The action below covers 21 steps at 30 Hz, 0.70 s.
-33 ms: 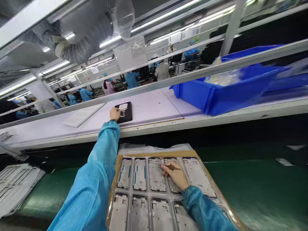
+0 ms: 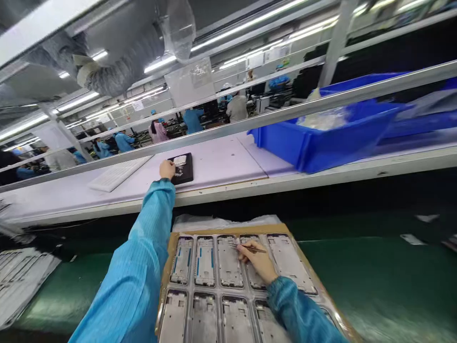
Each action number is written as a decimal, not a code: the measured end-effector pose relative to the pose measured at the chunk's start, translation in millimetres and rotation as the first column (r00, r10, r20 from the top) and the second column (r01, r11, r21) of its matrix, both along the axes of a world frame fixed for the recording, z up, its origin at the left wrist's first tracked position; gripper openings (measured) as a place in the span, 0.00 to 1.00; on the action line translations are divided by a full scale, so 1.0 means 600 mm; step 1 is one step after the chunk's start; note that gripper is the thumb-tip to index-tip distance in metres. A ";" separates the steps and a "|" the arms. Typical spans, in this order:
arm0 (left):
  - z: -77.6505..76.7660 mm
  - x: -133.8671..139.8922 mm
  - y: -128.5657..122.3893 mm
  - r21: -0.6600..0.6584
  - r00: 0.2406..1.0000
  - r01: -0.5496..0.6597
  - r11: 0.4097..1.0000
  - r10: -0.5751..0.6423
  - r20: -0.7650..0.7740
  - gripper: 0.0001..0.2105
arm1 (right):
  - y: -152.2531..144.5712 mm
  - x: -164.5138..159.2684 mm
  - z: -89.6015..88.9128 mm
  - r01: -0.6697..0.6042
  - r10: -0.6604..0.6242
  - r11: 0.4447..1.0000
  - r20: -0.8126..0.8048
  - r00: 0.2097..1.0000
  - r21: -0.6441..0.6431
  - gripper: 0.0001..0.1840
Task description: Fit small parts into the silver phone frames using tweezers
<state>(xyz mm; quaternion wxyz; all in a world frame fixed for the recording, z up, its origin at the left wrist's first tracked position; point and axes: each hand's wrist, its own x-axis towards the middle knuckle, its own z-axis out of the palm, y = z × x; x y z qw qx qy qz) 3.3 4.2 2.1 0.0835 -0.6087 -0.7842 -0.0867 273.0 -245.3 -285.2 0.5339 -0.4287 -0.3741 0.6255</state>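
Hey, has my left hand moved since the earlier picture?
No, not visibly. Against the shelf, your left hand keeps the same place, at the left side of the black tray; only the camera's view has shifted slightly.

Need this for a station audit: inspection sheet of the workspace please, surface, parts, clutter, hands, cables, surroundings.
Surface: pale shelf; nearer, a clear tray with brown cardboard showing past its edges.
Job's things: grey frames in tray compartments, two with blue strips; tweezers; black tray holding white pieces.
Clutter: white ribbed panel; blue bin holding translucent packaging.
Left hand: at the black tray's left side; grip unclear.
Right hand: holds tweezers, tips over the far row's third frame from left.
Cables: none clearly made out.
Surroundings: people behind the shelf; ceiling lights; flexible duct.
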 end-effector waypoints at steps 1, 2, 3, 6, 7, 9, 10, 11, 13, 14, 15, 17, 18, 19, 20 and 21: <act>0.003 0.005 0.007 -0.010 1.000 -0.003 1.000 0.003 0.004 0.13 | 0.002 0.002 0.002 0.008 -0.008 1.000 -0.003 1.000 0.004 0.34; 0.005 0.009 0.013 -0.019 1.000 -0.006 1.000 0.006 0.003 0.12 | 0.004 0.003 0.004 0.014 -0.013 1.000 -0.005 1.000 0.007 0.34; 0.006 0.013 0.019 -0.029 1.000 -0.009 1.000 0.009 -0.003 0.12 | 0.005 0.005 0.005 0.015 -0.015 1.000 -0.008 1.000 0.008 0.33; 0.003 0.019 0.031 -0.060 0.999 -0.023 0.998 0.020 -0.047 0.13 | 0.006 0.007 0.009 0.004 -0.004 1.000 -0.015 1.000 -0.004 0.33; 0.002 0.021 0.034 -0.066 0.997 -0.027 0.997 0.023 -0.073 0.14 | 0.006 0.007 0.010 0.005 -0.005 1.000 -0.023 1.000 -0.011 0.33; -0.001 0.025 0.036 -0.078 0.991 -0.031 0.996 0.020 -0.132 0.15 | 0.006 0.008 0.012 0.001 -0.002 1.000 -0.043 0.999 -0.024 0.33; -0.001 0.027 0.037 -0.086 0.987 -0.029 0.996 0.014 -0.161 0.16 | 0.006 0.009 0.013 -0.004 0.002 0.999 -0.051 0.999 -0.031 0.33; -0.001 0.029 0.037 -0.095 0.982 -0.025 0.995 0.006 -0.187 0.16 | 0.006 0.009 0.013 -0.008 0.005 0.999 -0.056 0.998 -0.039 0.33; -0.002 0.033 0.036 -0.118 0.973 -0.016 0.993 -0.011 -0.230 0.17 | 0.007 0.010 0.013 -0.011 0.008 0.999 -0.057 0.998 -0.047 0.33; -0.003 0.034 0.035 -0.130 0.969 -0.014 0.991 -0.019 -0.246 0.17 | 0.007 0.010 0.013 -0.008 0.006 0.999 -0.054 0.999 -0.049 0.33; -0.004 0.035 0.034 -0.141 0.965 -0.011 0.990 -0.026 -0.260 0.17 | 0.007 0.010 0.013 -0.005 0.003 0.999 -0.052 0.999 -0.049 0.33; -0.007 0.038 0.033 -0.163 0.959 -0.010 0.987 -0.037 -0.280 0.17 | 0.008 0.009 0.013 0.000 -0.002 0.999 -0.051 0.999 -0.050 0.34; -0.008 0.039 0.032 -0.173 0.957 -0.009 0.985 -0.041 -0.286 0.17 | 0.008 0.008 0.014 0.001 -0.004 0.999 -0.051 0.999 -0.050 0.34; -0.009 0.041 0.031 -0.181 0.957 -0.010 0.984 -0.043 -0.288 0.16 | 0.008 0.008 0.015 0.004 -0.007 0.999 -0.051 0.999 -0.051 0.34; -0.008 0.042 0.030 -0.186 0.957 -0.012 0.982 -0.042 -0.286 0.16 | 0.008 0.007 0.017 0.011 -0.013 0.999 -0.050 0.999 -0.052 0.35; -0.006 0.042 0.029 -0.187 0.959 -0.017 0.982 -0.037 -0.281 0.16 | 0.008 0.007 0.019 0.019 -0.021 0.998 -0.049 0.999 -0.054 0.35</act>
